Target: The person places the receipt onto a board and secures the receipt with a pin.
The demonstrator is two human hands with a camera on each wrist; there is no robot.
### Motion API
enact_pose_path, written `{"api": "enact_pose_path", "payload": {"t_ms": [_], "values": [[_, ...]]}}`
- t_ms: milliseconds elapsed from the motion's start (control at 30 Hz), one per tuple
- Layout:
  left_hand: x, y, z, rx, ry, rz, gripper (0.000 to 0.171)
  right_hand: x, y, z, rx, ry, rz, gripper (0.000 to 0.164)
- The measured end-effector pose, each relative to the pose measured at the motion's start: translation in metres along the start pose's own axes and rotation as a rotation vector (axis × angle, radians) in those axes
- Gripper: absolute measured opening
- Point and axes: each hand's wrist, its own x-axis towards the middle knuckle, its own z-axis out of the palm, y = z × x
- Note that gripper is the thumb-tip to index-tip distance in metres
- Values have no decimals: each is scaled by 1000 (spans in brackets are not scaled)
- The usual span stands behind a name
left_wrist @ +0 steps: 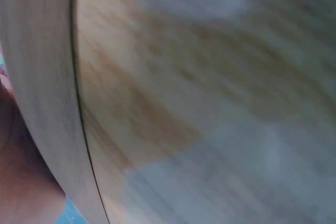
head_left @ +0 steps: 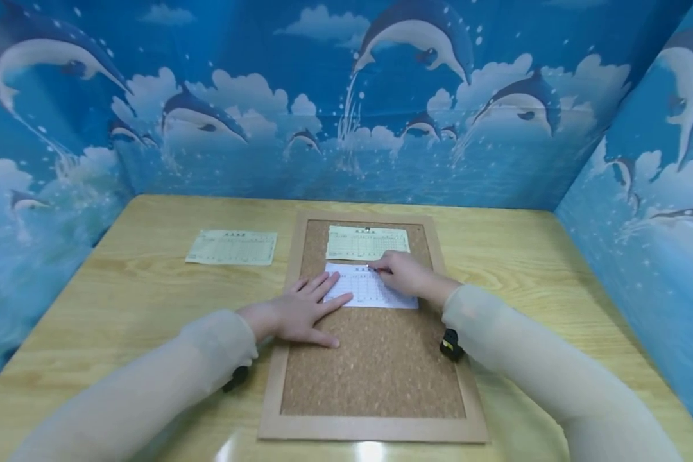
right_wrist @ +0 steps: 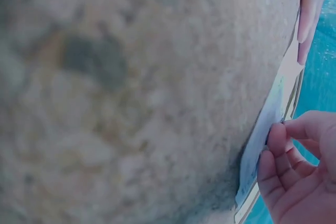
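Right at the top edge of the white sheet (head_left: 375, 296), my right hand (head_left: 407, 276) pinched a tiny pin (head_left: 367, 265)! The sheet lay on the corkboard (head_left: 375, 372), just below a green sheet (head_left: 366, 244), and my left hand (head_left: 306, 312), fingers spread apart, rested on its left side.

Long pale beige sleeves (head_left: 522, 346), gathered cuffs (head_left: 239, 337), black wrist devices (head_left: 453, 350), right one marked yellow, bare hands (head_left: 306, 313)
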Motion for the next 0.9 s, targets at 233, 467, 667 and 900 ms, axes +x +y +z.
{"api": "enact_pose_path", "payload": {"t_ms": [233,467,667,900], "values": [[2,0,-5,12,10,1,88,1,3,-5,47,-5,39,32],[-3,1,1,-6,-23,3,87,-1,3,2,103,-52,57,33],[-4,0,3,-18,-5,12,87,0,3,5,128,-40,65,33],[1,-1,2,-7,-5,-9,88,3,9,4,142,-45,94,34]]}}
